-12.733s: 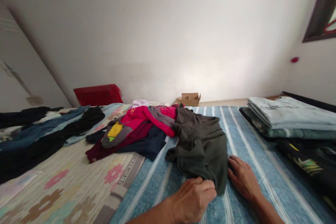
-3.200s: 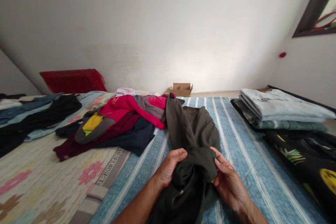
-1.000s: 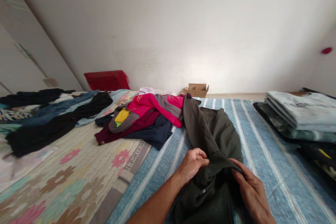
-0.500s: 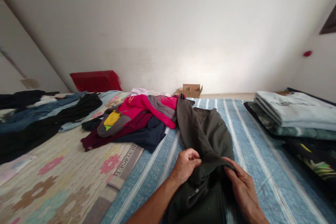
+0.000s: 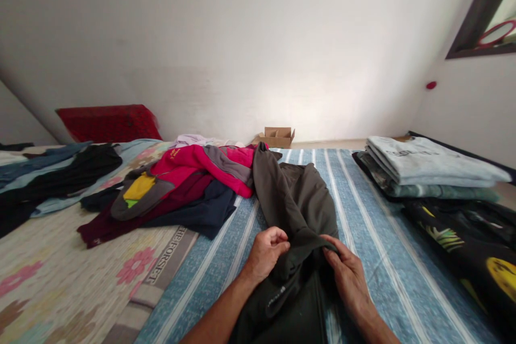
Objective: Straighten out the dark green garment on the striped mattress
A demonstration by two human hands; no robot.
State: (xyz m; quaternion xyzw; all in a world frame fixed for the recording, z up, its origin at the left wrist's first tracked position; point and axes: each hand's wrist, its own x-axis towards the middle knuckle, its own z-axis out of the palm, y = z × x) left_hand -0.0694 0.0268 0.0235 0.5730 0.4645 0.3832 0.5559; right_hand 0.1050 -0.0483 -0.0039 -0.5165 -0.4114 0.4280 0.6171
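A dark olive garment (image 5: 310, 193) lies lengthwise on the blue striped sheet (image 5: 363, 226), its near part bunched and darker, with small pale lettering. My right hand (image 5: 349, 274) pinches a raised fold of it between thumb and fingers. My left hand (image 5: 268, 252) is at the garment's left side, fingers curled and pressed together against the cloth; what they grip is too small to make out.
Left of the garment lies a heap with a pink and grey jacket (image 5: 189, 164) and navy cloth (image 5: 201, 209). Folded clothes (image 5: 427, 164) are stacked at right, beside a black patterned garment (image 5: 463, 247). A cardboard box (image 5: 278, 137) stands by the wall.
The view has turned to the right, so everything appears further left and more of the window frame and black patterned garment shows. Both hands keep nearly the same pose at the olive garment.
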